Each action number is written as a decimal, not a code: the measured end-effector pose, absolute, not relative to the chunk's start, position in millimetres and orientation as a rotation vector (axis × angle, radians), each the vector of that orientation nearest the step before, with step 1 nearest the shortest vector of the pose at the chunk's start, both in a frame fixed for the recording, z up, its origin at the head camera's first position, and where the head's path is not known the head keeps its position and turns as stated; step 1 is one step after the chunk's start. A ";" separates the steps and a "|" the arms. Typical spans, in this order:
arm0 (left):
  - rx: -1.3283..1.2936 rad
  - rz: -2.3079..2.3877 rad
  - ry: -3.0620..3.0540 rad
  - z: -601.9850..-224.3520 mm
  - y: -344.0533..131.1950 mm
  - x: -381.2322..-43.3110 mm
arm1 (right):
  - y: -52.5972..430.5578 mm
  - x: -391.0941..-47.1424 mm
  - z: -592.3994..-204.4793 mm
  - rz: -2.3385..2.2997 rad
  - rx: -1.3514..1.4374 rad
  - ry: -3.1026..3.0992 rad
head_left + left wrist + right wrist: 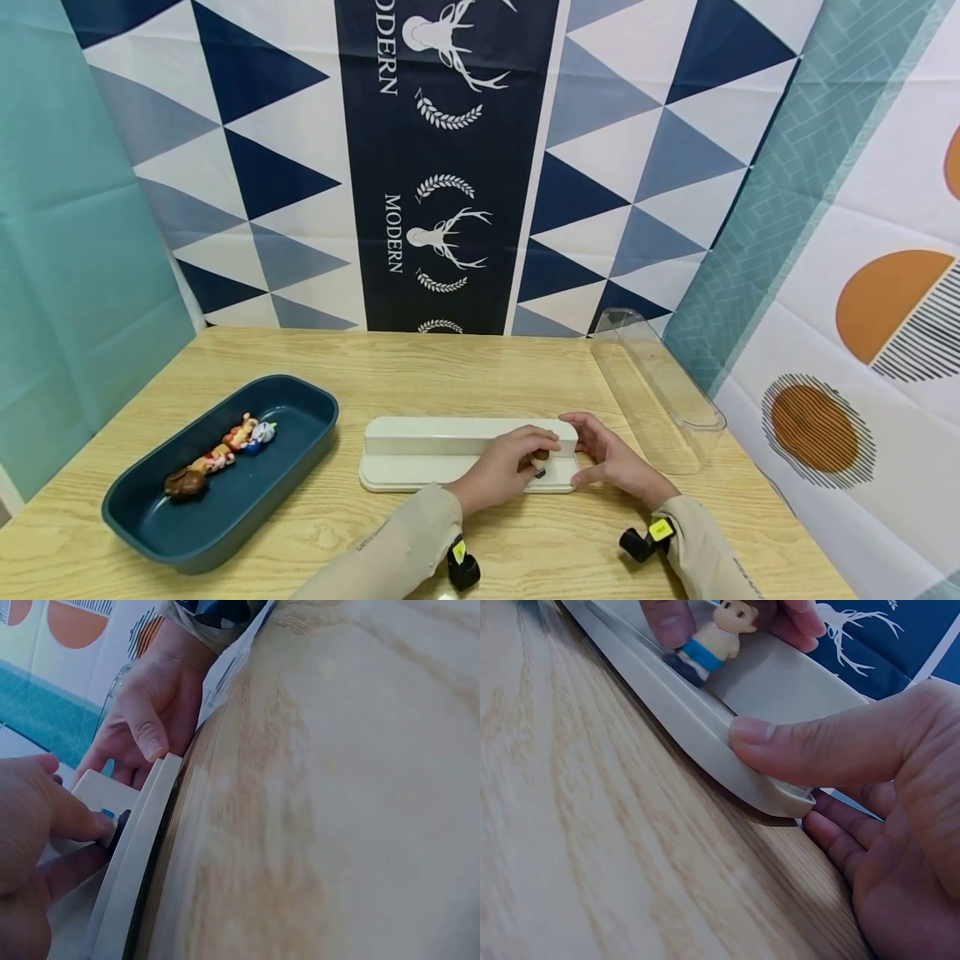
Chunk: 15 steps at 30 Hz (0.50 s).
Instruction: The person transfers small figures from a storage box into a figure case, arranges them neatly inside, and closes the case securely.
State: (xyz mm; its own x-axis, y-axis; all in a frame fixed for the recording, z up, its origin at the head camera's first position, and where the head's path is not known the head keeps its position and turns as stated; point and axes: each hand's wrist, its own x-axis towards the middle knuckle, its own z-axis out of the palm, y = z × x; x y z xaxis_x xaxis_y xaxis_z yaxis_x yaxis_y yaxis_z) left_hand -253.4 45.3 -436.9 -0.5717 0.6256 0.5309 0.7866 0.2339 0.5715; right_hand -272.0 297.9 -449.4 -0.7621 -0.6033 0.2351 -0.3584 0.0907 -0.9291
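A small figurine (718,639) with brown hair, a bare torso, blue shorts and dark feet is pinched by my left hand (510,465). It is held slightly tilted over the lower step of a white stepped display base (408,471), towards the right end. Whether its feet touch the step I cannot tell. My right hand (618,462) holds the base's right end. Its thumb (780,742) presses on the front rim, while the other fingers lie around the end. In the head view the left fingers cover most of the figurine.
A dark teal tray (225,512) stands at the left with several small figurines (217,458) lying in a row inside. At the back right lies a clear plastic cover (660,392), close to the wall cloth. Patterned cloth hangs behind the wooden table (337,542).
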 end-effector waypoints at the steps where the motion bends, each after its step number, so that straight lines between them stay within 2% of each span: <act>1: -1.341 -1.228 -2.318 -436.7 45.7 -253.7 | 297.8 -272.0 -449.3 -1.738 -0.973 2.154; 15: -1.303 -1.212 -2.305 -431.5 48.8 -253.8 | 297.9 -271.3 -449.0 -1.748 -0.989 2.135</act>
State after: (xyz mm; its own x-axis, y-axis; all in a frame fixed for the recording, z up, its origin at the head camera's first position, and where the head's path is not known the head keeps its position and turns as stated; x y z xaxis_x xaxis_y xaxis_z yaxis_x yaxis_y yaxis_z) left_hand -253.8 48.8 -431.5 -0.5789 0.6041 0.5476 0.7935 0.2629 0.5488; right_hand -271.3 297.9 -449.0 -0.7528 -0.6106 0.2459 -0.3614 0.0712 -0.9297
